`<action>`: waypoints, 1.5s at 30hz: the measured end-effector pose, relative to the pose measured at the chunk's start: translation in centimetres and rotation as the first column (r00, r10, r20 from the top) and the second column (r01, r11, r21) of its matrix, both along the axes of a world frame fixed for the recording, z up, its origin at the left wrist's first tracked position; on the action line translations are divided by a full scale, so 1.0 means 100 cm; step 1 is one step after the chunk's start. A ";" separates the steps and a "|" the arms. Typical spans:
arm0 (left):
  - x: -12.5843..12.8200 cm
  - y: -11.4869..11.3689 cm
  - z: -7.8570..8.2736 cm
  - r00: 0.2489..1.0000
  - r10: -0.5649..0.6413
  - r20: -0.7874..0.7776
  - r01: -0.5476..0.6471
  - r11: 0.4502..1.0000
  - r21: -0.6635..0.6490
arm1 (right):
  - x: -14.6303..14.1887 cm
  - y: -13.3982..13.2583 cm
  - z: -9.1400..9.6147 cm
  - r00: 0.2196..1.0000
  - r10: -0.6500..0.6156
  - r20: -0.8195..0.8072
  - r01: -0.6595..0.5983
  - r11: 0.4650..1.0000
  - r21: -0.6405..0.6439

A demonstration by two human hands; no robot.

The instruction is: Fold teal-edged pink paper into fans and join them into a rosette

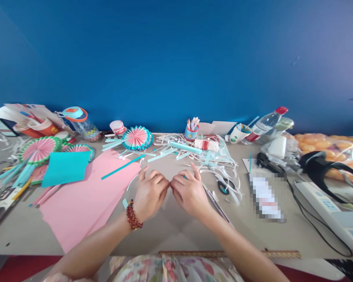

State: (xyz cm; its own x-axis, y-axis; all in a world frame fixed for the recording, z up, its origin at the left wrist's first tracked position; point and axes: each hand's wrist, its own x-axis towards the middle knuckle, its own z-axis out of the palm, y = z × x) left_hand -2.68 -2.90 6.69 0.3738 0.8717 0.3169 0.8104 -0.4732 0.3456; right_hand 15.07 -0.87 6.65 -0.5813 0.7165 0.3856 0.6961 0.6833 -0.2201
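Observation:
My left hand (153,190), with a red bead bracelet (133,215) at the wrist, meets my right hand (188,190) at the fingertips above the table. Both hands have their fingers curled inward and pinched together, thumbs raised. Whatever lies between them is hidden; only a speck of teal shows by the right fingers. Left of my hands lie large pink paper sheets (85,196) with a teal strip (122,167) on top. To the right are scissors (226,186) among white paper strips (235,176).
Pleated paper rosettes (137,138) and a teal sheet (66,167) lie at the left and back. A pencil cup (191,133) and a tilted plastic bottle (264,124) stand near the blue wall. A power strip (332,211) with a black cable is at right. A wooden ruler (229,254) lies along the front edge.

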 end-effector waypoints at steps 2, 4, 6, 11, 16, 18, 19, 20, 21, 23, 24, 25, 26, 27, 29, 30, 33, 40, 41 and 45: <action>0.000 0.001 -0.002 1.000 0.002 -0.002 -0.002 1.000 -0.009 | -0.001 0.000 -0.001 1.000 -0.006 0.019 0.006 1.000 -0.007; 0.000 0.002 -0.003 1.000 0.004 -0.008 -0.004 1.000 -0.022 | -0.002 0.000 -0.003 0.999 -0.012 0.038 0.012 1.000 -0.013; -0.001 0.004 -0.005 1.000 0.005 -0.019 -0.006 0.999 -0.041 | -0.003 0.001 -0.007 0.999 -0.016 0.048 0.017 1.000 -0.019; -0.002 0.009 -0.009 0.998 0.008 -0.063 -0.011 0.999 -0.049 | -0.007 0.005 -0.017 0.998 -0.040 0.042 0.042 0.998 -0.050; 0.003 0.011 -0.014 0.992 0.052 -0.118 -0.048 0.998 0.030 | -0.012 0.007 -0.022 0.994 -0.107 0.027 0.108 0.993 -0.041; 0.005 0.012 -0.014 0.992 0.061 -0.114 -0.056 0.997 0.048 | -0.012 0.008 -0.022 0.992 -0.124 0.020 0.125 0.992 -0.031; 0.006 0.012 -0.014 0.992 0.063 -0.112 -0.057 0.997 0.055 | -0.012 0.008 -0.022 0.992 -0.127 0.018 0.128 0.991 -0.027; 0.006 0.012 -0.014 0.992 0.064 -0.110 -0.058 0.996 0.061 | -0.012 0.008 -0.021 0.992 -0.126 0.016 0.127 0.992 -0.023; 0.006 0.012 -0.014 0.992 0.065 -0.108 -0.058 0.996 0.067 | -0.012 0.007 -0.021 0.992 -0.123 0.014 0.123 0.992 -0.019; 0.008 0.011 -0.013 0.992 0.067 -0.106 -0.059 0.996 0.073 | -0.011 0.007 -0.019 0.993 -0.120 0.013 0.120 0.993 -0.007; 0.008 0.011 -0.013 0.992 0.068 -0.105 -0.060 0.995 0.074 | -0.011 0.007 -0.019 0.992 -0.123 0.012 0.123 0.992 0.000; 0.009 0.011 -0.013 0.992 0.068 -0.104 -0.060 0.995 0.075 | -0.011 0.006 -0.018 0.991 -0.130 0.012 0.130 0.991 0.005; 0.010 0.012 -0.012 0.992 0.068 -0.103 -0.060 0.996 0.073 | -0.010 0.006 -0.018 0.990 -0.139 0.014 0.139 0.990 0.007; 0.011 0.012 -0.012 0.992 0.066 -0.103 -0.059 0.996 0.070 | -0.010 0.006 -0.018 0.989 -0.150 0.016 0.150 0.989 0.007; 0.013 0.013 -0.012 0.992 0.061 -0.108 -0.056 0.997 0.057 | -0.009 0.006 -0.018 0.986 -0.163 0.025 0.163 0.987 0.004; 0.013 0.014 -0.011 0.992 0.057 -0.114 -0.052 0.997 0.048 | -0.008 0.006 -0.019 0.986 -0.163 0.033 0.163 0.987 0.003; 0.012 0.014 -0.007 0.988 0.047 -0.144 -0.043 0.999 0.025 | -0.006 0.008 -0.020 0.988 -0.145 0.055 0.145 0.989 0.004; 0.008 0.012 0.000 0.980 0.053 -0.193 -0.053 0.999 0.002 | -0.004 0.009 -0.020 0.994 -0.104 0.040 0.104 0.995 -0.010; 0.007 0.013 0.000 0.980 0.052 -0.193 -0.052 0.999 0.002 | -0.005 0.009 -0.020 0.994 -0.100 0.039 0.101 0.995 -0.011; 0.004 0.014 -0.002 0.984 0.027 -0.174 -0.026 1.000 0.006 | -0.004 0.011 -0.021 0.995 -0.088 0.045 0.089 0.996 -0.010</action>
State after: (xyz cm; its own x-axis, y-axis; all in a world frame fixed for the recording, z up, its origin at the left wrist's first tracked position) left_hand -2.29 -1.47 6.51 0.4003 0.8810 0.2520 0.8702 -0.4517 0.1968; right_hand 14.62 0.20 4.50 -0.5317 0.7705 0.3516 0.7632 0.6159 -0.1954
